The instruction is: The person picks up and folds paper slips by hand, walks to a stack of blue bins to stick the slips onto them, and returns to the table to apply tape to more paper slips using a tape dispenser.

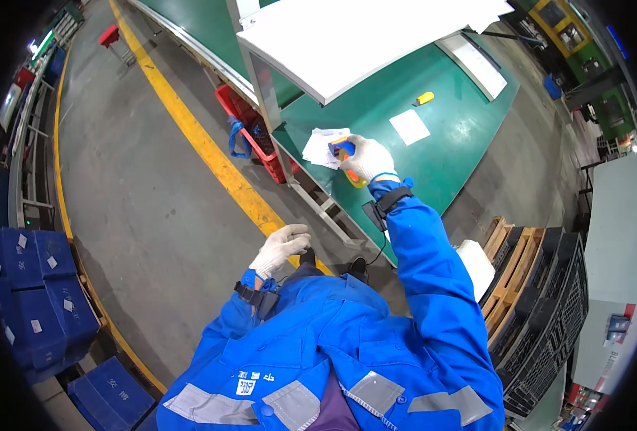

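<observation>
My right hand, in a white glove, is stretched out over the green workbench and grips an orange and blue handheld device. The device sits just over a small pile of white papers at the bench's near edge. My left hand, also gloved, hangs over the grey floor near my waist, fingers loosely curled, holding nothing. Both wrists carry black straps over blue sleeves.
A white sheet and a small yellow object lie on the bench. A white panel overhangs it. A red crate stands below. A yellow floor line, blue boxes at left, and wooden pallets and black crates at right.
</observation>
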A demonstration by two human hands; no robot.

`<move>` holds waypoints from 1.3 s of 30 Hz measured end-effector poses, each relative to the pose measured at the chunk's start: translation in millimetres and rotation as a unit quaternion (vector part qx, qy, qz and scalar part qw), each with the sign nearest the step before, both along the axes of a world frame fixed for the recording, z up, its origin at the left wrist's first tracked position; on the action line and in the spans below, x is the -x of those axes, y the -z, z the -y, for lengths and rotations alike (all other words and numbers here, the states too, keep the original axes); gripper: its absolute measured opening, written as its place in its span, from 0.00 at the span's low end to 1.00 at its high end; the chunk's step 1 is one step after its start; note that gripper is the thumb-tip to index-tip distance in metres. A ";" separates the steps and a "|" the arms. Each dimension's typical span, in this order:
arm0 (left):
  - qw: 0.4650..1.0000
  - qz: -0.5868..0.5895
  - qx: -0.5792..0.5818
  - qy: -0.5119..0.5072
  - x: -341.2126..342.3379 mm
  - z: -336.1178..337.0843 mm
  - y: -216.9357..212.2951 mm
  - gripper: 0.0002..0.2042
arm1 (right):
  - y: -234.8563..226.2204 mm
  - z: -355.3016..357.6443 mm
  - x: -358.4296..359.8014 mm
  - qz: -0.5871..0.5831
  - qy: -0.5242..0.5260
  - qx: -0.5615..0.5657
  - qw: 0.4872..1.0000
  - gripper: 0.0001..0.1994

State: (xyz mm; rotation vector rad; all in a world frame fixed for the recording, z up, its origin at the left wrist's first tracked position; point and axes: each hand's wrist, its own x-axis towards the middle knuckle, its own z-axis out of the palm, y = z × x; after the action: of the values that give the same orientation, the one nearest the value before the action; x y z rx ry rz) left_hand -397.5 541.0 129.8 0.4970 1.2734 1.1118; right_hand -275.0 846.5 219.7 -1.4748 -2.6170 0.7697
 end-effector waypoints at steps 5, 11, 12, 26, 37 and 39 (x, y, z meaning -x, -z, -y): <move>0.998 0.023 0.033 -0.050 -4.4 15.7 7.9 0.32 | 0.1 -5.4 2.7 0.061 -0.036 -0.005 0.998 0.34; 0.997 0.013 0.041 -0.061 -5.3 11.8 13.6 0.32 | -41.6 -10.6 -20.9 0.045 -0.035 -0.001 0.998 0.35; 0.998 0.013 0.035 -0.051 -5.6 7.2 13.6 0.32 | -50.1 -10.9 -30.2 0.034 -0.038 0.000 0.999 0.35; 0.978 -0.186 0.012 0.089 -63.1 -77.9 -36.6 0.28 | -82.3 0.2 -252.6 0.134 -0.042 0.026 0.990 0.33; 0.885 -0.385 -0.107 0.237 -192.3 -192.2 -60.2 0.24 | -44.9 -1.6 -345.4 0.100 -0.053 0.044 0.993 0.33; 0.878 -0.398 -0.129 0.235 -215.6 -214.0 -44.8 0.22 | -32.5 -3.3 -355.1 0.092 -0.062 0.047 0.993 0.34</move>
State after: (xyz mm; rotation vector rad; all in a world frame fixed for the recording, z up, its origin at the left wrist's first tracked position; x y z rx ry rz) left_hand -181.9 755.0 174.7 1.4958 1.5723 0.6587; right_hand 80.1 849.8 252.2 -1.4852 -2.8684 0.8170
